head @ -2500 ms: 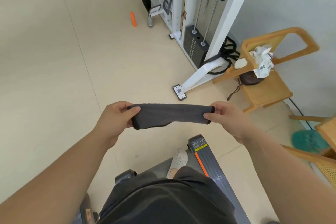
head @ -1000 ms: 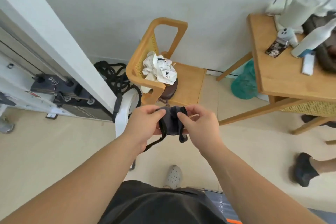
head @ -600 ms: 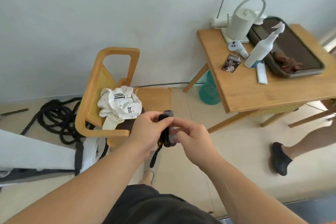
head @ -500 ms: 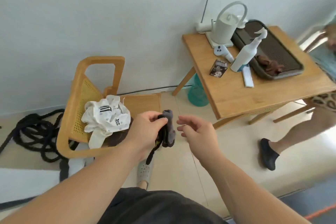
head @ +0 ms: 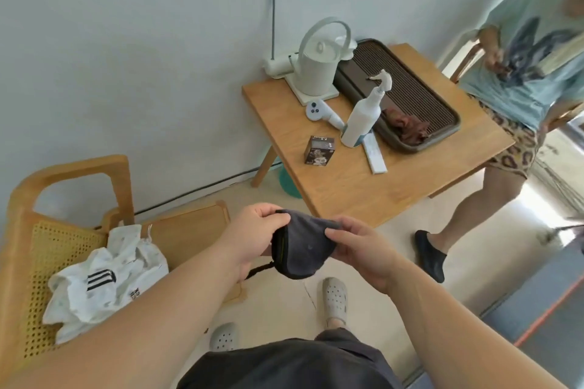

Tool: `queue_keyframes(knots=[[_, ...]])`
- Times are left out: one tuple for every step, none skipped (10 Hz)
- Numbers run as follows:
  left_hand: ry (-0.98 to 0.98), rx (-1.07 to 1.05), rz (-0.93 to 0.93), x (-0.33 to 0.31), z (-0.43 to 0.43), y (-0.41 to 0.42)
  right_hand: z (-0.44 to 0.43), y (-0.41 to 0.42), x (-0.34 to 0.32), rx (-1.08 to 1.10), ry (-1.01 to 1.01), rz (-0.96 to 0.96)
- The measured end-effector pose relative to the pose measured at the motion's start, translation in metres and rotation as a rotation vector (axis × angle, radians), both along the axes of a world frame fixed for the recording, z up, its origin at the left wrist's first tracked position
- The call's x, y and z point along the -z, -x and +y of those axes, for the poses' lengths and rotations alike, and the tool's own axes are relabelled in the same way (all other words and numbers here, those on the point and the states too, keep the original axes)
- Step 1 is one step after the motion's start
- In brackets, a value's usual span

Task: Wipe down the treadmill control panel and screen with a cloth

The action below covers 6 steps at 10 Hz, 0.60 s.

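**Cloth bunched between two hands beside a gym-room table**

Both forearms reach forward at waist height; the left hand (head: pixel 252 238) pinches the dark grey cloth (head: pixel 301 251) at its upper left edge while the right hand (head: pixel 363 254) grips its right side. On the one wooden table (head: pixel 354 189) stand one spray bottle (head: pixel 363 117), one kettle (head: pixel 317 68) and one tray (head: pixel 442 114). One chair (head: pixel 34 215) holds one white garment (head: pixel 104 278).
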<state>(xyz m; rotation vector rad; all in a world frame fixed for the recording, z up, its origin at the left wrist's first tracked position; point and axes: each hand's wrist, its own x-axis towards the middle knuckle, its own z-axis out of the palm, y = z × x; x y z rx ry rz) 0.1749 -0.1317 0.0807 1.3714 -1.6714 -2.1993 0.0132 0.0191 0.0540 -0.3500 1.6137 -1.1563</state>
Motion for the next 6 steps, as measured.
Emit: queue_keyframes(knots=[[-0.09,-0.069,-0.069,0.033,0.008,0.05,-0.002,0.053,0.017,-0.014,-0.11,0.037],[-0.195,-0.202,-0.101,0.063,0.02,0.104,-0.008,0.112,0.037,-0.022,-0.193,0.035],[-0.274,-0.331,-0.138,0.084,0.037,0.15,-0.012,0.163,0.053,-0.136,-0.242,0.005],[-0.306,-0.439,-0.176,0.097,0.051,0.179,-0.017,0.198,0.057,-0.241,-0.278,0.021],[-0.279,-0.564,-0.187,0.106,0.06,0.198,-0.025,0.226,0.067,-0.34,-0.295,0.085],[-0.213,-0.609,-0.203,0.107,0.068,0.209,-0.033,0.237,0.068,-0.48,-0.331,0.167]])
